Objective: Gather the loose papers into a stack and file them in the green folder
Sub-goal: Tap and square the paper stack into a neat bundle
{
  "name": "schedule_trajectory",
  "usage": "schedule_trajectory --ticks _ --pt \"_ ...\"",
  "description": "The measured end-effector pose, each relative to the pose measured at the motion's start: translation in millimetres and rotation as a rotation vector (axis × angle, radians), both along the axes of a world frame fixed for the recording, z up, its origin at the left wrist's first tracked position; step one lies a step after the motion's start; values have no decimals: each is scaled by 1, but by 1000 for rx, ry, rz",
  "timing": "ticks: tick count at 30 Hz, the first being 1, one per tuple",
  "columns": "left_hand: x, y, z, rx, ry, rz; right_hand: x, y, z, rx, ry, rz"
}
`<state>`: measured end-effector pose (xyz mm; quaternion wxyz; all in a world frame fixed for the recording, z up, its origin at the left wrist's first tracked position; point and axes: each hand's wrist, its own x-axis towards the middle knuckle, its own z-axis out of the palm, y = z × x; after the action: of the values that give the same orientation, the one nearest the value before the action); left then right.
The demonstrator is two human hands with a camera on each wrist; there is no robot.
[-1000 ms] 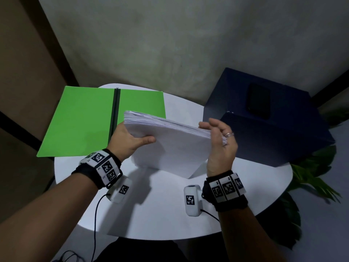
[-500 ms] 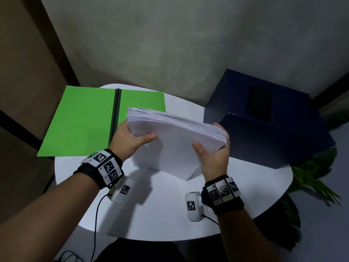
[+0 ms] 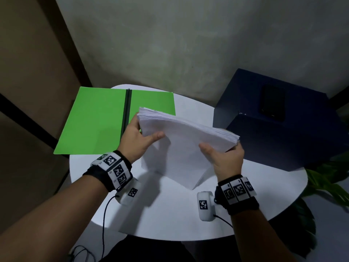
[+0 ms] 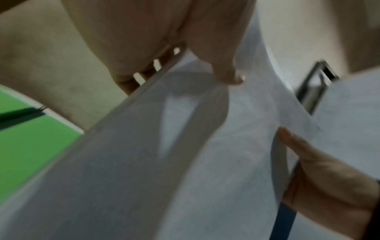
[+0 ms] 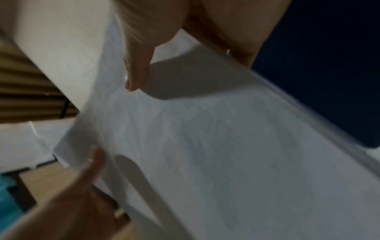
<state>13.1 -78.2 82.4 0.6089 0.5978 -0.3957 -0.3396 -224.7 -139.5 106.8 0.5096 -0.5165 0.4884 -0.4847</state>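
Observation:
A thick stack of white papers is held tilted above the white round table, its lower corner near the tabletop. My left hand grips the stack's left edge, thumb on the front sheet, fingers behind. My right hand grips the right edge, thumb on the front. The green folder lies open and flat at the table's back left, its dark spine just left of my left hand. In the left wrist view the papers fill the frame beside the folder. The right wrist view shows the papers under my thumb.
A large dark blue box stands at the table's right, close to my right hand, with a dark phone-like object on top. Green plant leaves reach past the right edge. A plastered wall rises behind the table.
My right hand went from lying flat against the stack's right edge to gripping it with the thumb in front. The stack stays tilted between both hands.

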Motion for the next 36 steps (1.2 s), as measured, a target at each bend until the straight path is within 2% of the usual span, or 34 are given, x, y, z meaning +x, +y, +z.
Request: schedule_trajectory --ticks 3,6,8,14,16,19,22,24,26,28,32,36 --pt "-6 -1 14 -136 50 8 5 0 -2 6 22 -13" --pt "-15 -10 35 -250 44 178 9 1 -2 0 28 -19" --pt "-14 -19 43 -265 90 291 8 1 -2 -5 40 -14" --pt "-8 -34 49 -204 74 341 8 -1 -3 -102 29 8" --pt "-11 -37 48 -194 94 319 11 0 -4 -111 23 11" --pt "-23 -39 44 -192 -26 309 15 3 -7 -54 16 -39" --pt "-11 -36 32 -273 66 154 12 -6 2 -44 2 -64" --pt "9 -35 15 -155 2 -28 5 -13 12 -40 8 -60" --pt "18 -33 6 30 -149 -132 2 -16 22 -54 9 -32" --pt "14 -37 5 101 -153 -116 2 -18 26 -67 -5 -5" --pt "3 -41 17 -31 61 7 4 -18 33 -82 -27 -48" --pt "-14 -36 24 -150 -27 138 7 -10 35 -175 -83 -76"
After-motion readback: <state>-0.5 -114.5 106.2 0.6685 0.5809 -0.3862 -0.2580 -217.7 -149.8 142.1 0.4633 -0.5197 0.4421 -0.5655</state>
